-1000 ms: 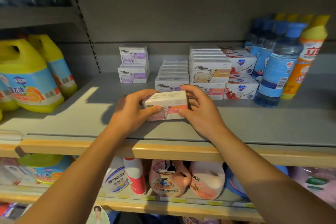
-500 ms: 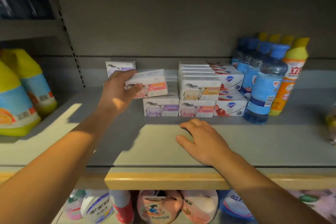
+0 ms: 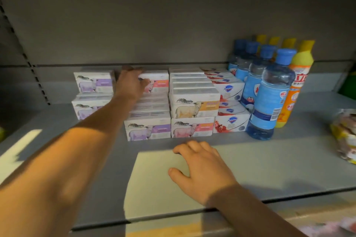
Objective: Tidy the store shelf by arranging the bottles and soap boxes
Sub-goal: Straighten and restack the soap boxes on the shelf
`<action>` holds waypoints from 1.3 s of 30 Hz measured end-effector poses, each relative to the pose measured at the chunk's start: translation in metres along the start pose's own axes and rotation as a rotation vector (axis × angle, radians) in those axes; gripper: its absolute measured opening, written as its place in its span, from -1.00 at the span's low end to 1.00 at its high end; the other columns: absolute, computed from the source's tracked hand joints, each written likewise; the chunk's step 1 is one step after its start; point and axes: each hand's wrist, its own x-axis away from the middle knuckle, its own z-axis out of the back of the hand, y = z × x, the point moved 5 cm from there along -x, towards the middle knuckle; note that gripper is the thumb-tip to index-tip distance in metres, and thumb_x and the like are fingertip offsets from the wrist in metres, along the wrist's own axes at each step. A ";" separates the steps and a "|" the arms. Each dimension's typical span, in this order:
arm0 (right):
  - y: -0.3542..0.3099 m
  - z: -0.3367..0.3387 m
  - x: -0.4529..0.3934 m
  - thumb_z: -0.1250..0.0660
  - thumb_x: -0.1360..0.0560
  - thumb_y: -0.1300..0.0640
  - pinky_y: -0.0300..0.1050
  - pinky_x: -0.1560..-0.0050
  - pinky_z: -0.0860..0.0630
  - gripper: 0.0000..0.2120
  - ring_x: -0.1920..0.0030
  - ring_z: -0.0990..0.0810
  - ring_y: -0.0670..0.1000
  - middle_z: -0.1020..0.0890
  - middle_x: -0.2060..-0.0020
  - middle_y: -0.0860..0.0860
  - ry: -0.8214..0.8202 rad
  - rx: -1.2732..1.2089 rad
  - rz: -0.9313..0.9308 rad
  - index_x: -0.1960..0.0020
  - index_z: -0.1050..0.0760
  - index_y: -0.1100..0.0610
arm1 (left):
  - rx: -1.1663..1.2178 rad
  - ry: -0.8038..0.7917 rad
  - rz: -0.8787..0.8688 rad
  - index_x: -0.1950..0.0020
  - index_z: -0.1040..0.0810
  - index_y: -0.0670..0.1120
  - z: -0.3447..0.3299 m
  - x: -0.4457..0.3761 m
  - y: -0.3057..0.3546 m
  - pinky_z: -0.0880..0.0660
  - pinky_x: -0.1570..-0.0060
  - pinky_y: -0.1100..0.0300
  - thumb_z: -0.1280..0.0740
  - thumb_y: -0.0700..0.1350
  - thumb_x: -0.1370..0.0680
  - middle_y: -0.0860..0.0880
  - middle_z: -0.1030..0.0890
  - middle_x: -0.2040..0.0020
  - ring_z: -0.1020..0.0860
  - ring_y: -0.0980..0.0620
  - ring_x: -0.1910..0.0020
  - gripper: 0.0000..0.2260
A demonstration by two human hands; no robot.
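Our left hand [image 3: 131, 82] reaches deep, fingers on the pink soap box [image 3: 157, 81] atop the purple-box rows; whether it still grasps, we cannot tell. Our right hand [image 3: 202, 169] rests flat, relaxed, on the shelf [image 3: 279, 159].

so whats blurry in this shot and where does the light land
Head view: the left hand at the pink-label soap box is motion-blurred; the right hand is sharper, resting on a bright patch on the shelf; the back wall lies in dim shadow.

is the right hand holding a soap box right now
No, the right hand lies flat on the bare shelf, fingers spread, holding nothing.
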 end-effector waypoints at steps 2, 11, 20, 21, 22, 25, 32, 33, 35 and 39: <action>0.001 -0.002 -0.001 -0.08 -0.47 -0.28 -0.08 -0.37 -0.22 -0.50 -0.26 -0.28 -0.03 -0.40 -0.26 -0.17 -0.008 0.002 -0.012 -0.36 -0.31 -0.16 | -0.123 0.034 -0.047 -0.29 -0.59 0.04 -0.007 -0.007 0.005 -0.28 -0.32 -0.04 -0.38 0.01 -0.55 -0.12 -0.49 -0.32 -0.48 -0.13 -0.25 -0.69; 0.002 -0.007 -0.003 -0.08 -0.47 -0.27 -0.09 -0.38 -0.17 -0.51 -0.30 -0.25 -0.03 -0.38 -0.27 -0.18 0.009 -0.002 -0.021 -0.36 -0.30 -0.17 | -0.338 -0.043 -0.049 -0.30 -0.50 -0.02 -0.019 -0.029 0.006 -0.45 -0.24 -0.16 -0.42 0.08 -0.50 -0.16 -0.36 -0.34 -0.35 -0.25 -0.35 -0.59; 0.002 -0.006 -0.002 -0.07 -0.47 -0.26 -0.07 -0.37 -0.19 -0.51 -0.29 -0.24 -0.01 -0.38 -0.28 -0.15 -0.001 -0.008 -0.022 -0.36 -0.29 -0.16 | -0.356 -0.065 -0.075 -0.31 -0.51 -0.12 -0.021 -0.034 0.016 -0.39 -0.30 -0.06 -0.45 0.00 -0.48 -0.23 -0.38 -0.33 -0.38 -0.29 -0.29 -0.56; 0.002 -0.005 -0.002 -0.08 -0.47 -0.26 -0.06 -0.37 -0.19 -0.52 -0.29 -0.24 -0.01 -0.38 -0.27 -0.15 0.003 -0.014 -0.024 -0.35 -0.29 -0.16 | -0.341 -0.071 -0.077 -0.31 -0.51 -0.11 -0.020 -0.035 0.017 -0.39 -0.30 -0.05 -0.45 0.00 -0.48 -0.23 -0.39 -0.32 -0.39 -0.28 -0.28 -0.56; 0.002 -0.005 -0.002 -0.08 -0.46 -0.26 -0.06 -0.36 -0.19 -0.52 -0.28 -0.24 -0.02 -0.39 -0.27 -0.16 0.003 -0.020 -0.027 -0.35 -0.30 -0.16 | -0.319 -0.079 -0.078 -0.31 -0.52 -0.11 -0.020 -0.034 0.017 -0.40 -0.29 -0.03 -0.46 0.00 -0.47 -0.22 -0.41 -0.31 -0.41 -0.26 -0.26 -0.55; 0.003 -0.005 -0.003 -0.08 -0.45 -0.27 -0.06 -0.36 -0.20 -0.51 -0.27 -0.26 -0.03 -0.40 -0.26 -0.16 0.005 -0.033 -0.025 -0.33 -0.31 -0.17 | -0.178 -0.115 -0.031 -0.34 -0.49 -0.09 -0.012 -0.033 0.015 -0.49 -0.20 0.01 -0.45 -0.03 -0.46 -0.20 -0.50 -0.28 -0.50 -0.20 -0.20 -0.53; 0.002 -0.001 0.000 -0.12 -0.48 -0.28 -0.04 -0.36 -0.27 -0.52 -0.28 -0.31 -0.02 -0.43 -0.28 -0.15 0.015 -0.038 0.012 -0.34 -0.35 -0.16 | 0.127 -0.083 0.089 -0.36 -0.50 -0.08 0.031 0.017 0.003 -0.36 -0.13 0.26 -0.35 -0.01 -0.55 -0.11 -0.61 -0.23 -0.56 -0.10 -0.20 -0.62; 0.002 0.000 0.000 -0.13 -0.49 -0.28 -0.04 -0.35 -0.28 -0.52 -0.28 -0.31 -0.02 -0.43 -0.28 -0.14 0.010 -0.040 0.017 -0.35 -0.35 -0.15 | 0.175 -0.083 0.109 -0.32 -0.53 -0.05 0.036 0.033 -0.002 -0.34 -0.05 0.38 -0.34 -0.02 -0.55 -0.06 -0.63 -0.20 -0.58 0.00 -0.15 -0.66; 0.001 0.001 -0.001 -0.16 -0.50 -0.28 -0.04 -0.33 -0.30 -0.51 -0.30 -0.32 -0.01 -0.43 -0.30 -0.13 -0.003 -0.045 0.018 -0.36 -0.36 -0.13 | 0.281 -0.093 0.131 -0.25 -0.57 -0.01 0.048 0.068 -0.011 -0.38 0.15 0.53 -0.34 -0.03 -0.54 0.04 -0.66 -0.05 -0.61 0.23 0.09 -0.71; 0.000 0.001 -0.005 -0.19 -0.50 -0.29 -0.04 -0.34 -0.32 -0.50 -0.31 -0.37 0.02 -0.47 -0.29 -0.08 -0.023 -0.058 -0.003 -0.36 -0.41 -0.08 | 0.382 -0.116 0.148 -0.17 -0.61 -0.03 0.074 0.130 -0.037 -0.53 -0.08 0.13 -0.38 -0.10 -0.55 -0.04 -0.68 -0.02 -0.64 -0.04 0.03 -0.80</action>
